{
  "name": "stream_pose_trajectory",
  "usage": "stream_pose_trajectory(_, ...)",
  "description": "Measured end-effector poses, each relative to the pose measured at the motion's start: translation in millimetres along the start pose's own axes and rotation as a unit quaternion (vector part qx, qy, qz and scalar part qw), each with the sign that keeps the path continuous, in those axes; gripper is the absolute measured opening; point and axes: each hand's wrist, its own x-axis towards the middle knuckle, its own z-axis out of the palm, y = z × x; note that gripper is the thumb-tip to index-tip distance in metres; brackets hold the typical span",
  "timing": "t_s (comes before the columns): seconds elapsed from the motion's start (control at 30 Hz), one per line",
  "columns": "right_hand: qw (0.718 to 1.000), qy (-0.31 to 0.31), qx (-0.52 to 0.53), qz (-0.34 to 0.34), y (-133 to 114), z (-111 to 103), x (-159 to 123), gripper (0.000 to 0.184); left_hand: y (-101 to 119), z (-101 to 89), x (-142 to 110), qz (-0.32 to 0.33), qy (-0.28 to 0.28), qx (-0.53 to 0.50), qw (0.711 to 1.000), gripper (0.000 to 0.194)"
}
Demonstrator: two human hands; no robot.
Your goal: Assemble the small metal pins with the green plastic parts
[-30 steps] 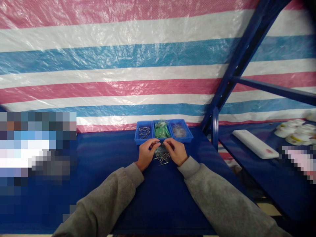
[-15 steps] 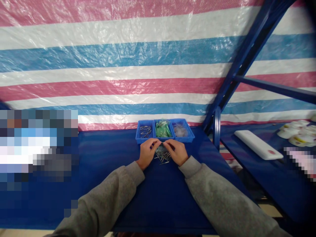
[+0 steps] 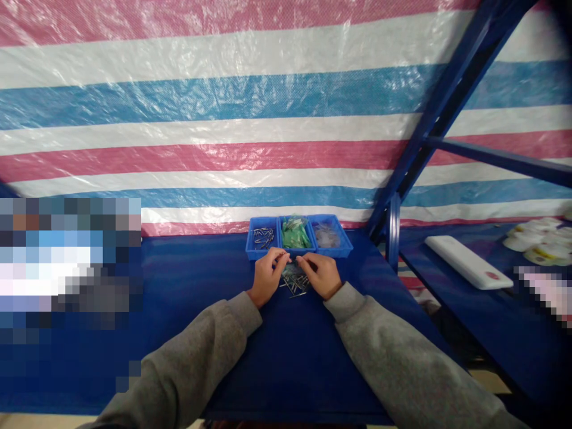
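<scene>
My left hand [image 3: 269,275] and my right hand [image 3: 320,274] face each other just in front of the blue bins, a small gap between their fingertips. Thumb and forefinger of each hand are pinched together; whatever they grip is too small to name. Below and between them, a pile of thin metal pins [image 3: 294,285] lies on the blue table [image 3: 286,357]. Behind, the left blue bin [image 3: 251,252] contains similar metal pieces [image 3: 263,237]. Green plastic bags [image 3: 295,233] fill the middle bin, and clear plastic bags [image 3: 327,235] lie in the right one.
A striped plastic sheet [image 3: 223,131] hangs behind the table. At right, a blue metal frame [image 3: 409,146] rises beside a second table bearing a long white box [image 3: 468,262] and several white rolls [image 3: 538,238]. The far left is pixelated.
The fingertips have moved slightly apart; a thin piece that spanned them no longer shows between them. The bins and the pile look unchanged.
</scene>
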Motion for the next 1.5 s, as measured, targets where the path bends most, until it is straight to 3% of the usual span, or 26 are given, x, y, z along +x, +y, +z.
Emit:
stream_pose_trajectory(0.2,1.0,0.016,0.002,0.001,-2.8,-1.9,0.8,0.039,-0.4,0.7,0.7,0.04,0.026,0.033,0.998,0.023)
stream_pose_trajectory(0.5,0.999,0.031,0.012,0.007,-1.5,-1.6,-0.1,0.035,0.2,-1.1,3.7,0.063,0.009,0.02,0.998,0.023)
stream_pose_trajectory(0.63,0.998,0.04,0.04,0.011,-2.8,-1.8,-0.2,0.026,-4.6,1.3,3.0,0.035,-0.006,-0.008,0.999,0.024)
stream_pose_trajectory(0.9,0.997,-0.008,0.07,-0.02,-8.9,-3.1,-1.0,0.021,-8.3,3.1,-0.1,-0.01,-0.038,-0.031,0.999,0.023)
stream_pose_trajectory(1.1,0.998,0.026,0.052,-0.001,-4.5,-1.2,0.7,0.026,-1.3,-0.6,2.2,0.033,-0.002,0.005,0.999,0.018)
stream_pose_trajectory(1.33,0.999,0.007,0.043,0.001,-2.8,-1.3,1.3,0.031,3.1,-1.1,2.1,0.053,-0.012,-0.017,0.998,0.015)
stream_pose_trajectory(1.5,1.0,0.002,0.028,0.002,0.4,1.7,0.7,0.034,3.1,-2.2,-1.7,0.052,0.024,-0.057,0.997,0.01)
